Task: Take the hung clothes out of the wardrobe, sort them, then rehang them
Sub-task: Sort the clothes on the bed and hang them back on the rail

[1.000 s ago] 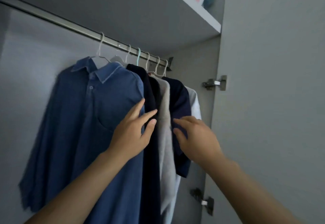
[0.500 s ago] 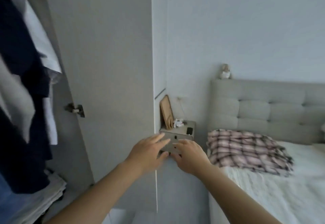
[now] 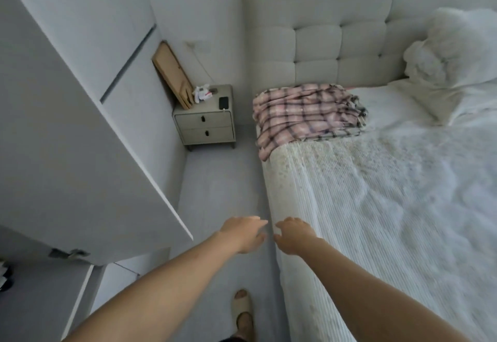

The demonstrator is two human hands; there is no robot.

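Observation:
The hung clothes are out of view now. The open white wardrobe door point(image 3: 80, 132) fills the left side. My left hand point(image 3: 243, 234) and my right hand point(image 3: 293, 237) are stretched out side by side over the floor beside the bed edge, fingers relaxed, holding nothing. The two hands are close together without touching.
A bed point(image 3: 390, 207) with a white cover takes up the right side, with a folded pink plaid blanket point(image 3: 306, 116) near the headboard. A grey two-drawer nightstand point(image 3: 205, 126) stands between wardrobe and bed. My slippered foot point(image 3: 243, 312) stands on the narrow grey floor strip point(image 3: 220, 185).
The view has swung from the wardrobe rail and shirts to the right and downward, onto the bed and floor. Both hands left the hanging clothes and stay empty.

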